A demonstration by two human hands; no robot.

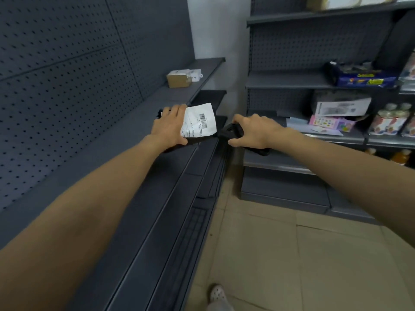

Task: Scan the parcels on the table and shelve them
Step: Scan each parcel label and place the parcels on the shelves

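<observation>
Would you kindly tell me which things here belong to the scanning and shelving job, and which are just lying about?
In the job: black parcel with barcode label, gripped by the left hand; black scanner in the right hand; grey shelf under the parcel.
Lying about: cardboard box and white packet farther along; blue pack, pink box and bottles on the right-hand shelving.

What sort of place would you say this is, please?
Probably a small shop or parcel pick-up point: dark shelves with pegboard backs, a barcoded parcel gripped by the left hand, and a scanner in the right hand.
</observation>
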